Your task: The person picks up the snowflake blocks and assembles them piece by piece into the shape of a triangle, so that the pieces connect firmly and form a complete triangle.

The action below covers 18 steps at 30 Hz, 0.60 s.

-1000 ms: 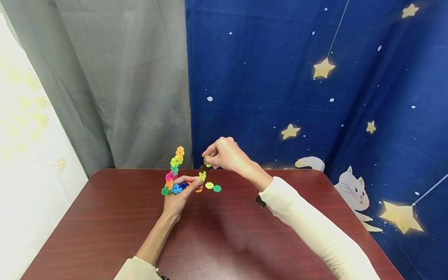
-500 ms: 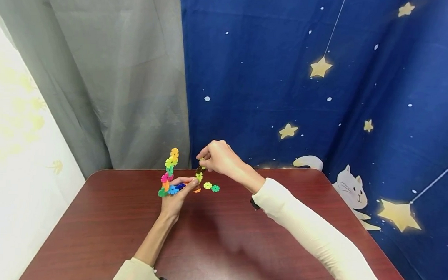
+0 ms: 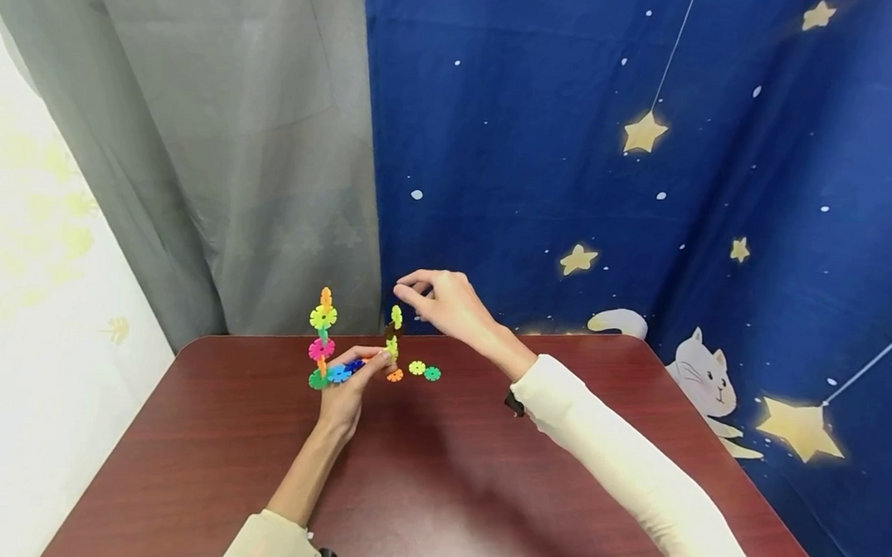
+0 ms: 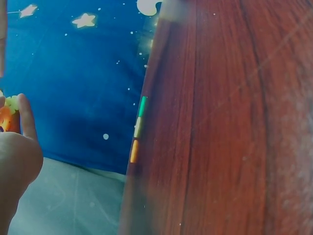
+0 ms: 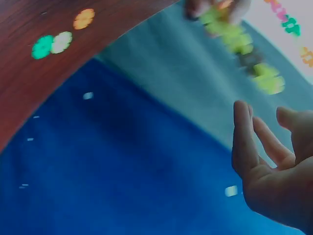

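Note:
My left hand [image 3: 341, 411] grips the middle of a U-shaped chain of interlocking flower discs, raised over the table, with fingers and thumb around its base. The chain's left column rises from a green disc through a pink disc [image 3: 321, 349] to an orange one on top. On the right, a shorter column ends in a yellow-green disc [image 3: 396, 316] above a dark brown one. My right hand [image 3: 451, 305] is just above and right of that column, holding nothing. Thumb and fingers stand apart in the right wrist view, near the yellow-green end disc [image 5: 269, 81]. Fingers partly hide the chain's base.
Loose flower discs lie near the table's far edge: a yellow one [image 3: 416, 368], a green one [image 3: 432, 373] and an orange one [image 3: 395, 376]. Behind the brown table [image 3: 437, 477] hang a grey curtain [image 3: 271, 179] and a blue star-patterned curtain [image 3: 510, 190].
My right hand has let go of the short column's yellow-green top disc and moved slightly up, its fingers parted. The chain has turned in my left hand and its tall column has shifted left.

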Motion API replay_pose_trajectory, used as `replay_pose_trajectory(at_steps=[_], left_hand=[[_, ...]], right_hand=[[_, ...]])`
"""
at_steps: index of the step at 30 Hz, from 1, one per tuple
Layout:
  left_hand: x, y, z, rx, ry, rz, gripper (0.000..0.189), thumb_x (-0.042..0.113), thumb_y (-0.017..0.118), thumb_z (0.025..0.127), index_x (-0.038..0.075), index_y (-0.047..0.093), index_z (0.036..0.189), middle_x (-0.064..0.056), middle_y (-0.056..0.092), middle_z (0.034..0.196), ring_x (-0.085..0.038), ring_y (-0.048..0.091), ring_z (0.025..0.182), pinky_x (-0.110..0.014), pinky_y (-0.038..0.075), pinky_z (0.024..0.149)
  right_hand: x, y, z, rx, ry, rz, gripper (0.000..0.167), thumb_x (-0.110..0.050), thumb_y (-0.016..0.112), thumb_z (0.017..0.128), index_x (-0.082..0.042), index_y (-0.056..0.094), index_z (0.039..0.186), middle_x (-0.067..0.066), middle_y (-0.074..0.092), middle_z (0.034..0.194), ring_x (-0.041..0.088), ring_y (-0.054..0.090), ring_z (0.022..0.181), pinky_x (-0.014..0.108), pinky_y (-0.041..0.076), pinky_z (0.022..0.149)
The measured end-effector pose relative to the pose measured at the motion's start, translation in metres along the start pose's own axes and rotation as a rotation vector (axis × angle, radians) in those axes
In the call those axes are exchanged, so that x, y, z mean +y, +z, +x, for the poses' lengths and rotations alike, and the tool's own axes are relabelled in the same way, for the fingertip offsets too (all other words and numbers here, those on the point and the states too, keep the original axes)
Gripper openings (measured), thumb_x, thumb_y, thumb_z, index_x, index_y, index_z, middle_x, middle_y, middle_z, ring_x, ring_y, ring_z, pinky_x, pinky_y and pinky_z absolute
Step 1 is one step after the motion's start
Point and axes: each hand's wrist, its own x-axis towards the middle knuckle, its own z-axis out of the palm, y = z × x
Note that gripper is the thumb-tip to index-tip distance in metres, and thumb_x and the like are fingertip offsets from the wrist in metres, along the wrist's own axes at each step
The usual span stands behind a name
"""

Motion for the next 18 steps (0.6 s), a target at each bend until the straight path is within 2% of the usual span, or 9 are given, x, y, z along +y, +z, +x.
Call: replay_pose_trajectory(at_steps=[3,6,12,18], left_hand=[[0.001,0.001,0.000,0.009,0.000,-0.036,0.028,0.002,0.076,0.094,-0.020,0.067,0.108,-0.012,0.078,0.095,-0.025,0.077,0.080,-0.040,0.059,0.092],[0.003,0.000,0.000,0.010,-0.007,-0.052,0.027,0.001,0.075,0.094,-0.021,0.066,0.108,-0.012,0.078,0.096,-0.025,0.078,0.080,-0.040,0.060,0.091],[0.004,0.000,0.002,-0.012,-0.020,-0.038,0.030,0.003,0.075,0.095,-0.020,0.065,0.111,-0.012,0.077,0.096,-0.027,0.078,0.084,-0.042,0.059,0.093],[0.003,0.000,0.002,-0.015,-0.020,-0.062,0.027,0.001,0.073,0.095,-0.020,0.065,0.109,-0.012,0.077,0.095,-0.027,0.077,0.083,-0.041,0.060,0.092]], right_hand=[[0.024,0.005,0.005,0.021,0.038,-0.020,0.024,-0.031,0.064,0.105,-0.015,0.078,0.118,-0.005,0.077,0.093,0.006,0.070,0.066,0.027,0.057,0.064],[0.052,0.017,0.006,0.006,0.079,-0.088,0.020,-0.027,0.068,0.103,-0.015,0.080,0.113,-0.004,0.078,0.091,0.010,0.071,0.072,0.030,0.057,0.069],[0.103,0.051,0.000,-0.097,0.205,-0.151,0.020,-0.024,0.076,0.096,-0.012,0.080,0.112,0.000,0.079,0.101,0.017,0.073,0.095,0.033,0.057,0.086],[0.129,0.082,-0.010,-0.214,0.294,-0.169,0.036,-0.024,0.081,0.092,-0.006,0.076,0.122,0.009,0.077,0.113,0.023,0.071,0.110,0.037,0.055,0.098]])
